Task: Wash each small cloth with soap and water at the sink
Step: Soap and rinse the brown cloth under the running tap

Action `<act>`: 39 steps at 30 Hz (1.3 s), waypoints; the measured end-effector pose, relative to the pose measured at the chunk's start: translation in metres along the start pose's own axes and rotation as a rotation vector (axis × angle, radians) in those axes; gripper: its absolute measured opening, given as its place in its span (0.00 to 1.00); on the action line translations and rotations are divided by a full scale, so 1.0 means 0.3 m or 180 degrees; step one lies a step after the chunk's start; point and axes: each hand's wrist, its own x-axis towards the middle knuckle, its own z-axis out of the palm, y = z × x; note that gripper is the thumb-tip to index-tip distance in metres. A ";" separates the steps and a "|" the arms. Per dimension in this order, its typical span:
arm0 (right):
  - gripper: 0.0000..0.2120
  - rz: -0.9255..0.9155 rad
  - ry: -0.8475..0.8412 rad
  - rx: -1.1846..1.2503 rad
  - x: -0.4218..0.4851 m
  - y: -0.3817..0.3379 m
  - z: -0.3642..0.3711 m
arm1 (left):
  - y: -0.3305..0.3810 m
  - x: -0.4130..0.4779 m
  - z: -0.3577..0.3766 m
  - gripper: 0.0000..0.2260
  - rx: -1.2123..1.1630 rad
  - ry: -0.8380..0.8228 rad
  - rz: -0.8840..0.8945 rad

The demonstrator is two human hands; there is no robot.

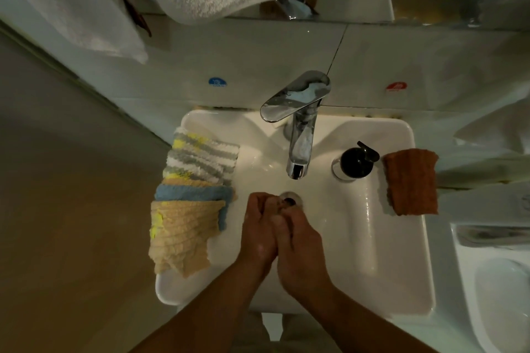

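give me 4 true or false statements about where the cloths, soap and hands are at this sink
1. Both hands hold a cloth under the faucet. False: the left hand and right hand press together over the sink, and no cloth shows between them.
2. A rust cloth lies on the sink's right rim. True.
3. The soap dispenser stands left of the faucet. False: it stands right of it, beside the rust cloth.
4. A stack of cloths lies on the left rim. True.
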 end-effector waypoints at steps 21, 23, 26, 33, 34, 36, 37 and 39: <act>0.10 0.0455 0.0177 -0.0007 0.040 0.040 -0.033 | 0.052 -0.054 -0.007 0.05 -0.0133 -0.0303 -0.0052; 0.07 0.0082 0.0027 -0.0009 -0.028 -0.009 -0.015 | 0.048 -0.029 -0.006 0.05 -0.0072 -0.0042 -0.0084; 0.09 0.0046 0.0420 -0.0163 0.045 -0.016 -0.033 | 0.036 -0.082 0.017 0.05 0.0126 -0.0403 0.0134; 0.10 0.0523 0.0308 -0.0057 0.062 0.027 -0.049 | 0.061 -0.065 0.012 0.04 -0.0239 -0.0373 0.0130; 0.09 0.0337 0.0261 -0.0049 0.026 0.008 -0.034 | 0.054 -0.039 0.013 0.04 -0.0150 -0.0166 0.0108; 0.08 -0.0008 0.0310 -0.0096 0.005 -0.024 -0.021 | 0.054 -0.026 0.020 0.05 -0.0153 -0.0006 0.0071; 0.08 -0.0066 0.0367 -0.0122 0.027 -0.026 -0.024 | 0.048 -0.034 0.027 0.05 -0.0206 -0.0082 0.0133; 0.10 0.0269 0.0403 -0.0034 0.104 -0.007 -0.045 | 0.041 -0.063 0.030 0.06 -0.0226 -0.0300 0.0219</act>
